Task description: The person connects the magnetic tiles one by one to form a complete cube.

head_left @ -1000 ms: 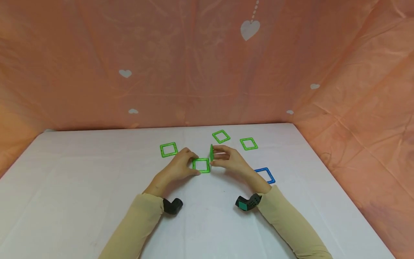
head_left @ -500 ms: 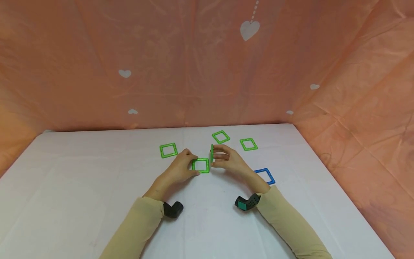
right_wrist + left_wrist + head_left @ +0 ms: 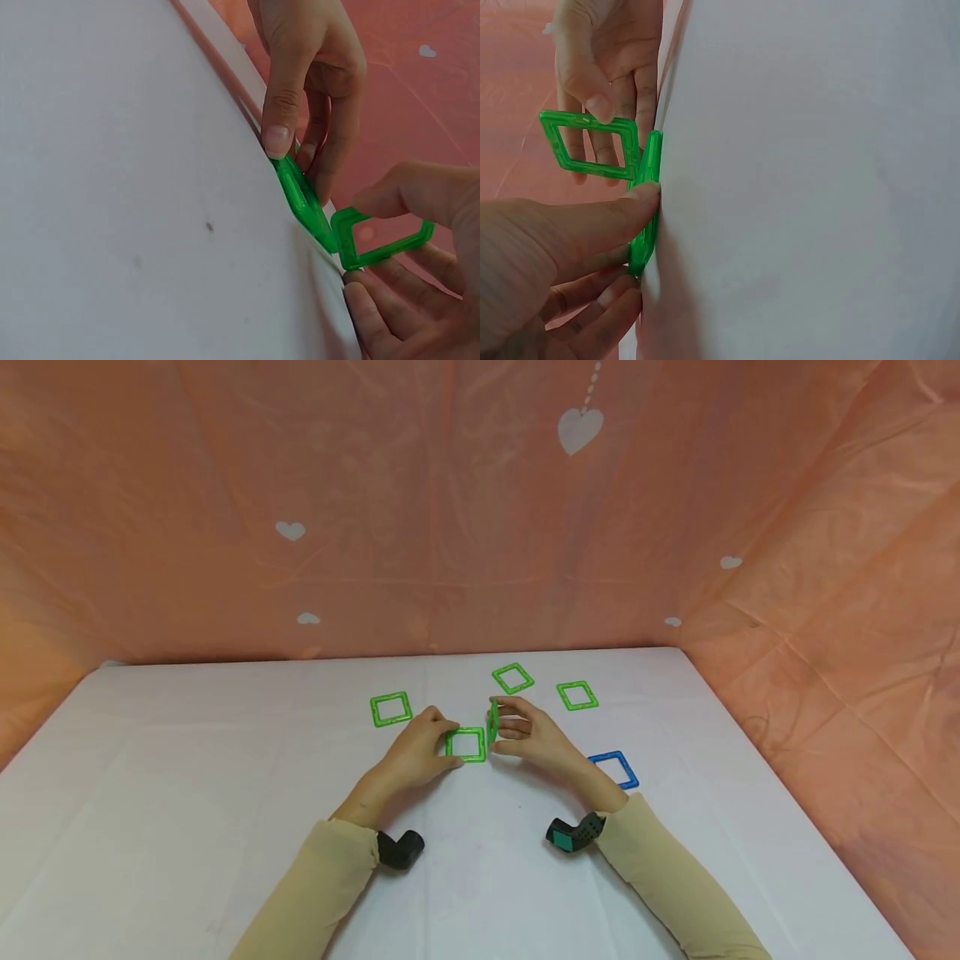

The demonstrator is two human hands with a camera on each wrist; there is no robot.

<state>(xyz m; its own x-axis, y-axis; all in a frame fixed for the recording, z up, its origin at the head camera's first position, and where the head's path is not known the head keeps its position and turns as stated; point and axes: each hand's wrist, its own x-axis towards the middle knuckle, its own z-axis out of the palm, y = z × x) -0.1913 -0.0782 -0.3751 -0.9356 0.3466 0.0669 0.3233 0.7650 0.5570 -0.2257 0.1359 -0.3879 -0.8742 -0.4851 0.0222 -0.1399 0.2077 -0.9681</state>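
Observation:
On the white table my left hand (image 3: 420,750) holds a green square magnetic tile (image 3: 482,745), an open frame lying flat, with thumb on its near edge and fingers at its far edge. My right hand (image 3: 538,733) pinches a second green square tile (image 3: 492,723) that stands upright along the flat tile's right side. The right wrist view has the thumb on top of this raised tile (image 3: 390,253) and fingers beneath, its corner right at the end of the flat tile (image 3: 294,191). In the left wrist view the left thumb partly covers the flat tile (image 3: 651,157).
Loose green square tiles lie at the left (image 3: 373,713), at the back (image 3: 528,678) and at the back right (image 3: 592,700). A blue square tile (image 3: 632,772) is partly hidden behind the right forearm. An orange curtain (image 3: 450,568) hangs behind the table.
The upright tile in my right hand has come down slightly and turned, showing more of its face. My left hand and the flat tile stay nearly in place.

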